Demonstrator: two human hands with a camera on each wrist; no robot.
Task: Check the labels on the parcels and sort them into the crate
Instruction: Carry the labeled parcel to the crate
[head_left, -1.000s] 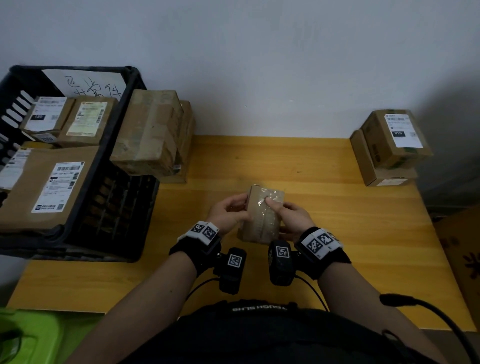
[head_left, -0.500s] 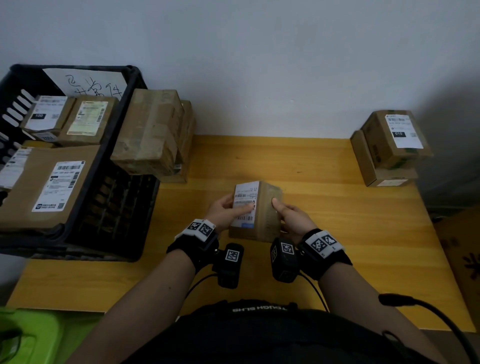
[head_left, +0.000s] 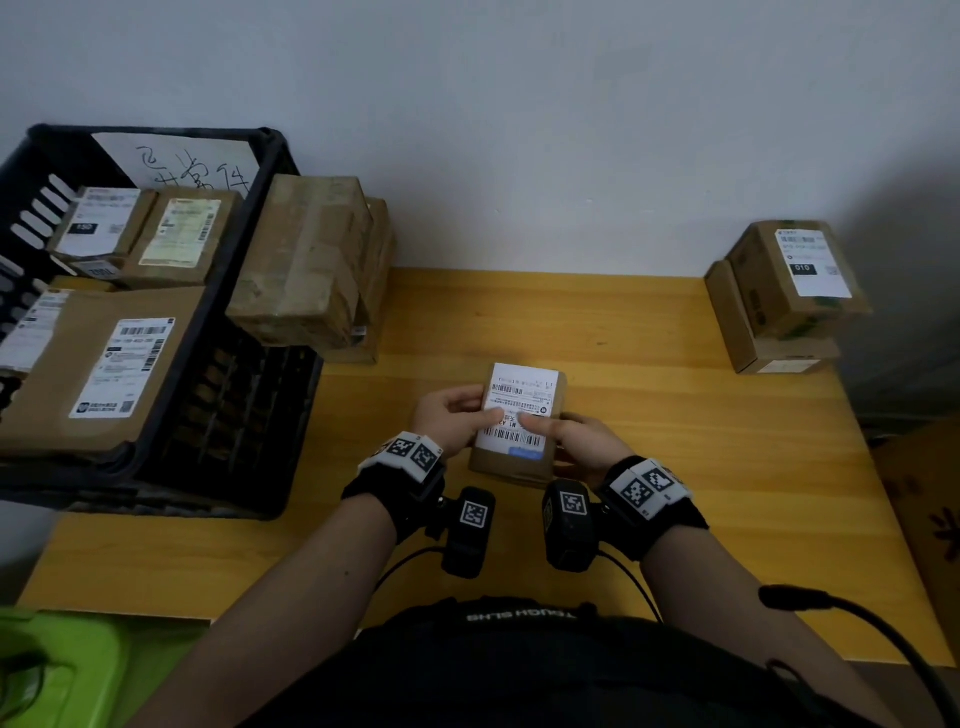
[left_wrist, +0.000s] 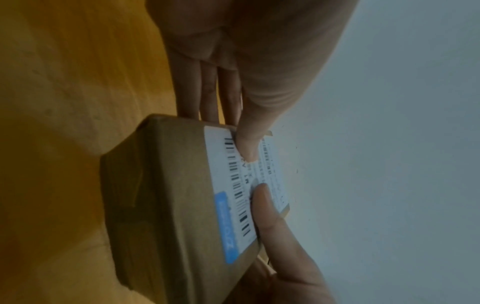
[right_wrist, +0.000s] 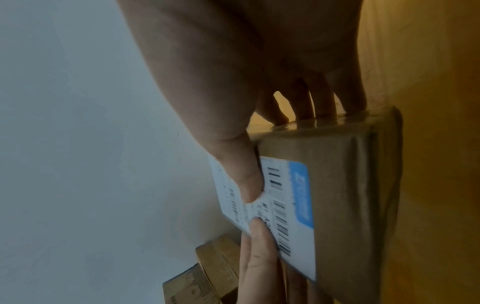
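Both hands, left hand (head_left: 449, 418) and right hand (head_left: 576, 441), grip a small parcel (head_left: 519, 421) label-up over the table (head_left: 675, 467); several boxes already fill the crate (head_left: 249, 332), others wait outside.

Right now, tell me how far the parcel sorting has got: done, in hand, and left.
Done: several labelled parcels already lie in the black crate. In hand: the left hand and right hand hold a small box above the table, its label facing up, thumbs on it. Left: this box, the stack beside the crate, and two boxes at the right edge are not in the crate.
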